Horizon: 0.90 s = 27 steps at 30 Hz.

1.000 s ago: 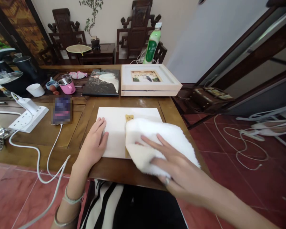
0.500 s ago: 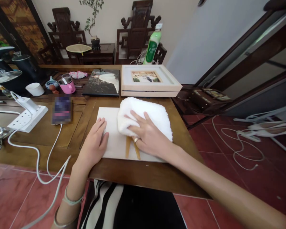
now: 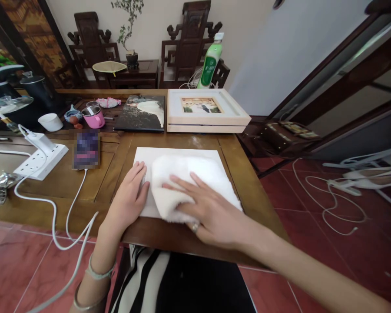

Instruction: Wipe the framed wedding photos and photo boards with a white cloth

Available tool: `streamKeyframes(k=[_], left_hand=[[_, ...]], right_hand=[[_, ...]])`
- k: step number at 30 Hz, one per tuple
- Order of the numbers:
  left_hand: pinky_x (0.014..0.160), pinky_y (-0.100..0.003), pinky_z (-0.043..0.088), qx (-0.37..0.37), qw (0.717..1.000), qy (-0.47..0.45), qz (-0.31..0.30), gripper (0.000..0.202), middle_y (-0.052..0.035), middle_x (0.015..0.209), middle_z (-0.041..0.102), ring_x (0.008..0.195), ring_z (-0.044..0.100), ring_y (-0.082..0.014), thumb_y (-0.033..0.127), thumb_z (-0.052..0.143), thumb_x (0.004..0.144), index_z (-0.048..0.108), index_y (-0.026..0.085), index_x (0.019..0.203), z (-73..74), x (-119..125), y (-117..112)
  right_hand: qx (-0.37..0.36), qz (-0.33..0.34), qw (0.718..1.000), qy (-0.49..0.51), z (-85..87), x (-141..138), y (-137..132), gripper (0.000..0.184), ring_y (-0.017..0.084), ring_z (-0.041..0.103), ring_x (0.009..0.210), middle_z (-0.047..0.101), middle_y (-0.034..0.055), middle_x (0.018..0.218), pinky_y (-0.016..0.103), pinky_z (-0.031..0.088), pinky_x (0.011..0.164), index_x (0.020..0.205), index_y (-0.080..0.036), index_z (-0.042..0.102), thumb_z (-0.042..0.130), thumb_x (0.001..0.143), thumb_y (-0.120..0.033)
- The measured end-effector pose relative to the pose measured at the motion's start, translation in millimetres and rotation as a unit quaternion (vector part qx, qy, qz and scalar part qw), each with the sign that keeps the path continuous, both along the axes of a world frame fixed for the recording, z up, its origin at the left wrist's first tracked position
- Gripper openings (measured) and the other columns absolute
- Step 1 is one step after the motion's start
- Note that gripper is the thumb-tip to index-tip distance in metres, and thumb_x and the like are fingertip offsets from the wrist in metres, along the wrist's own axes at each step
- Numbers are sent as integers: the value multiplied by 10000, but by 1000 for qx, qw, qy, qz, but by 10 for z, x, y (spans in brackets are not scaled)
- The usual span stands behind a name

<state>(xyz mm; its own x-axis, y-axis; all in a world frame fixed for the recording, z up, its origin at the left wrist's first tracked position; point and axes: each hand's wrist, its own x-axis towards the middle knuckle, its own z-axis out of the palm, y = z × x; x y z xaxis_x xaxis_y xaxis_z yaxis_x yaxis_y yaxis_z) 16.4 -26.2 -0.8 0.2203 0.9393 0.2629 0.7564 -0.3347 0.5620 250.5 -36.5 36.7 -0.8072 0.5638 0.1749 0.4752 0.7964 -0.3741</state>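
A white, fluffy cloth (image 3: 189,174) lies bunched over a flat white board (image 3: 145,156) near the table's front edge. My right hand (image 3: 208,208) presses down on the cloth, its fingers partly spread and the thumb side tucked into a fold. My left hand (image 3: 130,191) rests flat along the board's left edge with its fingers stretched out, holding nothing. Most of the board's surface is hidden under the cloth and my right hand.
Behind the board are a pale wooden picture frame (image 3: 208,124), a dark picture panel (image 3: 130,113) and a green bottle (image 3: 211,63). To the left are a pink mug (image 3: 97,121), a phone (image 3: 86,150), a white power strip (image 3: 48,163) and a looping white cable (image 3: 54,221).
My right hand has drawn the cloth toward me, from the board's far part to its near edge. Two tan strips on the board are now covered. My left hand stays put.
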Motion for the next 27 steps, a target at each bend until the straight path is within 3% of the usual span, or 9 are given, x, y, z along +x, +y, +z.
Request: streamKeyframes(k=[5,8,11,16,20,23,27], left_hand=[[1198,-449,265,-1,1000,-3,4,498,-205,1501,420,1443,323,-256,278,397,961,471,21,1381,11,5,-7],[1201,-435,261,0,1000,-4,2,494,-205,1499,423,1445,319,-252,271,394,963,471,20,1381,6,0,-7],[1197,-451,271,8,1000,-6,0,482,-203,1493,433,1440,329,-258,270,397,963,478,39,1377,-9,-6,-1],[1193,-481,274,9,1000,-3,-6,481,-198,1503,421,1444,321,-261,254,368,960,468,53,1386,-18,-22,3],[1196,-474,272,-1,1000,0,-14,492,-203,1514,400,1452,303,-256,198,351,936,458,43,1391,-9,-38,-4],[1197,-479,268,0,1000,1,-15,501,-201,1518,395,1456,294,-255,175,353,922,452,47,1396,-9,-38,-4],[1195,-479,266,1,1000,0,-5,474,-175,1509,420,1448,313,-248,235,371,949,466,95,1392,-7,-15,-2]], right_hand=[[52,-75,996,1,-62,-33,533,423,332,306,1423,497,189,1446,656,236,1118,1159,-137,643,463,783,-60],[52,-101,994,-8,-62,-97,621,440,340,283,1432,508,209,1430,663,233,1113,1174,-115,634,467,774,-38],[39,-92,994,-36,-22,-165,470,472,365,215,1451,443,193,1486,698,172,1113,1119,-118,667,485,699,-3],[-4,-19,999,-42,30,-181,-91,461,377,171,1454,401,150,1520,724,99,1106,1017,-181,725,508,651,-1],[-38,42,998,-32,96,-71,-442,413,385,177,1450,420,161,1506,701,66,1124,942,-163,727,538,598,-32],[-53,60,996,-31,158,23,-462,470,325,232,1448,457,120,1489,640,112,1157,1030,-181,710,518,625,-41],[-22,27,999,-8,105,87,-175,454,272,300,1432,451,108,1497,576,181,1173,1076,-183,689,501,686,-48]])
